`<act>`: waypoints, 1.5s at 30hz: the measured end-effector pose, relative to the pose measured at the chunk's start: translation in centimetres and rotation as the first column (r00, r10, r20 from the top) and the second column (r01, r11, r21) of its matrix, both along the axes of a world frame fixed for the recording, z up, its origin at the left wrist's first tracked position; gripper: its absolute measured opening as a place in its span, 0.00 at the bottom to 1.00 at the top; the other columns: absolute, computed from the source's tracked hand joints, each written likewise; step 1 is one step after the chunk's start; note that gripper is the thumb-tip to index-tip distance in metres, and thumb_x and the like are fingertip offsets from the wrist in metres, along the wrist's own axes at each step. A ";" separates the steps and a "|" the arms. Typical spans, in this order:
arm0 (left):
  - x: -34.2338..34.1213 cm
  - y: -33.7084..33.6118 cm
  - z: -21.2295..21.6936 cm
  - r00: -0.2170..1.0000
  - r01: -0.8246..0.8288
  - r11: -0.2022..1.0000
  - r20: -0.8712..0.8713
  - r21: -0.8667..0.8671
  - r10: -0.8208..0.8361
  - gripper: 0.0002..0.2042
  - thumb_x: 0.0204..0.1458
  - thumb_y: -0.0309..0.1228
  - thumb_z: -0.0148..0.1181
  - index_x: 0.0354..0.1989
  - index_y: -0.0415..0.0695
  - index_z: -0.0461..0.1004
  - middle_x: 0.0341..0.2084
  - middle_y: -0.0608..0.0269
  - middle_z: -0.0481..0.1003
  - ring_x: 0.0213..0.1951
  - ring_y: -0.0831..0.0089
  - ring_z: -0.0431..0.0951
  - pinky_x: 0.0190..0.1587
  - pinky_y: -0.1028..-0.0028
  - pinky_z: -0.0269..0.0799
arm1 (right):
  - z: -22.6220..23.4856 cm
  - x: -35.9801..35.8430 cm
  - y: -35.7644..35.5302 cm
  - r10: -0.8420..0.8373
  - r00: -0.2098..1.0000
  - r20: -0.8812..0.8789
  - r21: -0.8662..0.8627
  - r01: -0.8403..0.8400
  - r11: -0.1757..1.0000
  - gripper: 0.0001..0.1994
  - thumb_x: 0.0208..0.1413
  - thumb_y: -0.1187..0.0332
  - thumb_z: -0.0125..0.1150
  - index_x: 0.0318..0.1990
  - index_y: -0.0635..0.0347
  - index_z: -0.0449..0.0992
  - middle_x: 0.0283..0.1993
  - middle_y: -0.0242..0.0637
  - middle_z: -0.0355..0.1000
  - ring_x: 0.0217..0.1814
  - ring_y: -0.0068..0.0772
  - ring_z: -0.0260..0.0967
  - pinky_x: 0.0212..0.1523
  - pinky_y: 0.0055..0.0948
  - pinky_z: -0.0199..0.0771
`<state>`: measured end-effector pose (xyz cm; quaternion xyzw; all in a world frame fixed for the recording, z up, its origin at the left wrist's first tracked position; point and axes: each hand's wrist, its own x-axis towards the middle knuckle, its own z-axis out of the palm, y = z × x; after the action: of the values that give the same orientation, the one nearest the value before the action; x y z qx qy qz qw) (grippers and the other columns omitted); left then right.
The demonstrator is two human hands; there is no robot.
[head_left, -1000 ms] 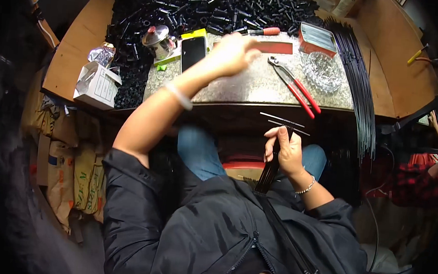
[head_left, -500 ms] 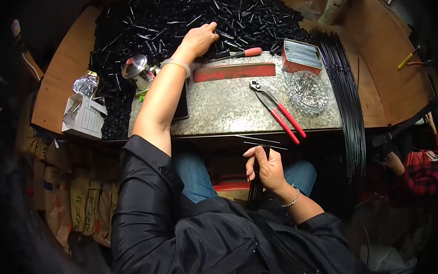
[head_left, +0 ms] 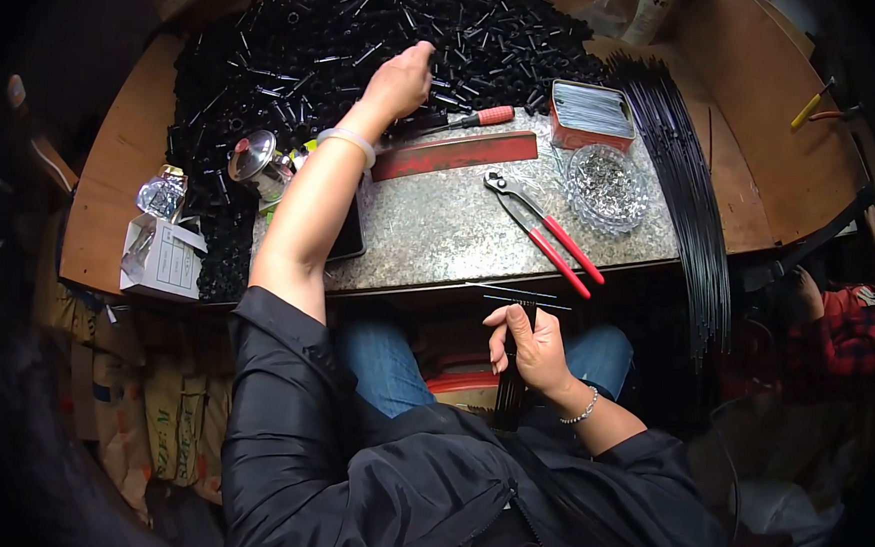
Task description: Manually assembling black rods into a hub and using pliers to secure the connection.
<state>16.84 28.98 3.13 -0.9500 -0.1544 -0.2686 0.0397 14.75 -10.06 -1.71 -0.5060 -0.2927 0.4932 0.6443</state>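
My left hand reaches over the table to the near side of a large heap of small black tubular parts. Its fingers are curled together and point down into the heap, so what they grip is hidden. In front of the table edge, above my lap, my right hand is closed around a bundle of thin black rods that hangs downward. A couple of thin wires lie crosswise at the top of that bundle, by the thumb.
Red-handled pliers, a red bar, a red-handled tool, a tin of thin wires and a glass bowl of small metal pieces lie on the stone top. Long black rods overhang at right. A white box stands left.
The view has shifted a little, moving the table items leftward. My left hand has edged slightly right along the heap, and my right hand keeps its hold on the rods.
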 end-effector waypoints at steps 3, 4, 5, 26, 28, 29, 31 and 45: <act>1.9 -2.5 0.5 0.999 -0.007 0.993 -0.054 -0.121 0.000 0.13 0.49 0.34 0.57 0.42 0.45 0.69 0.36 0.53 0.72 0.40 0.54 0.74 0.40 0.61 0.71 | 0.4 -0.1 -0.2 0.007 1.000 -0.015 -0.002 -0.007 1.000 0.20 0.64 0.56 0.43 0.36 0.68 0.71 0.18 0.35 0.68 0.16 0.18 0.65 0.18 0.17 0.67; 2.8 -2.3 0.2 0.980 -0.083 0.992 -0.186 -0.095 0.064 0.09 0.44 0.31 0.59 0.34 0.44 0.72 0.36 0.53 0.72 0.39 0.54 0.75 0.39 0.59 0.73 | 0.7 -0.1 -0.1 -0.001 1.000 0.000 -0.036 0.001 0.999 0.19 0.64 0.58 0.42 0.36 0.68 0.71 0.18 0.35 0.68 0.16 0.19 0.65 0.18 0.18 0.67; 3.3 -2.7 -0.8 0.971 -0.167 0.981 -0.191 -0.097 0.146 0.08 0.42 0.28 0.58 0.32 0.43 0.74 0.36 0.52 0.72 0.38 0.54 0.76 0.39 0.60 0.74 | 1.0 -0.2 -0.2 -0.009 1.000 0.016 -0.067 0.010 0.998 0.18 0.64 0.60 0.42 0.36 0.69 0.71 0.18 0.36 0.69 0.16 0.19 0.65 0.18 0.18 0.67; -6.0 -16.3 3.8 0.841 0.494 0.139 0.512 -0.858 0.173 0.08 0.55 0.32 0.51 0.27 0.41 0.70 0.19 0.67 0.71 0.18 0.83 0.68 0.19 0.82 0.61 | 0.9 -1.5 -3.5 0.040 0.999 0.036 0.130 -0.044 0.991 0.21 0.63 0.55 0.40 0.38 0.67 0.70 0.21 0.38 0.71 0.19 0.23 0.69 0.22 0.20 0.71; -9.2 -20.3 3.8 0.835 0.536 -0.063 0.519 -0.842 0.184 0.11 0.57 0.36 0.52 0.31 0.40 0.72 0.25 0.64 0.73 0.21 0.83 0.69 0.20 0.84 0.61 | 1.5 -2.2 -4.3 0.033 0.996 0.085 0.090 -0.041 0.995 0.21 0.64 0.55 0.40 0.39 0.68 0.69 0.20 0.39 0.70 0.18 0.25 0.68 0.22 0.22 0.71; -10.8 -21.7 3.5 0.840 0.538 -0.128 0.519 -0.833 0.156 0.12 0.57 0.37 0.53 0.36 0.38 0.73 0.29 0.64 0.73 0.24 0.83 0.69 0.22 0.84 0.61 | 1.7 -2.5 -4.4 0.033 0.993 0.109 0.086 -0.042 0.995 0.21 0.64 0.55 0.38 0.40 0.67 0.68 0.20 0.40 0.70 0.18 0.26 0.68 0.21 0.23 0.71; -12.8 -23.7 2.4 0.881 0.474 -0.179 0.465 -0.862 0.091 0.14 0.57 0.38 0.54 0.40 0.37 0.72 0.29 0.66 0.72 0.26 0.84 0.69 0.24 0.84 0.61 | 2.1 -3.1 -4.9 0.006 0.994 0.113 0.058 -0.013 0.998 0.20 0.64 0.55 0.39 0.42 0.67 0.66 0.19 0.40 0.69 0.17 0.26 0.67 0.21 0.23 0.70; -19.8 -30.2 0.8 0.872 0.484 -0.383 0.467 -0.786 0.145 0.20 0.56 0.40 0.54 0.45 0.33 0.70 0.26 0.67 0.67 0.24 0.83 0.62 0.22 0.84 0.55 | 0.9 -6.3 -6.0 -0.005 0.998 0.062 0.102 -0.002 0.995 0.19 0.60 0.51 0.45 0.41 0.60 0.57 0.19 0.40 0.69 0.15 0.23 0.66 0.17 0.17 0.66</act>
<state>-2.96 -1.25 3.91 -0.5005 -0.1522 -0.2036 -0.8276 8.40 -16.07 -0.79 -0.4876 -0.3369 0.4612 0.6603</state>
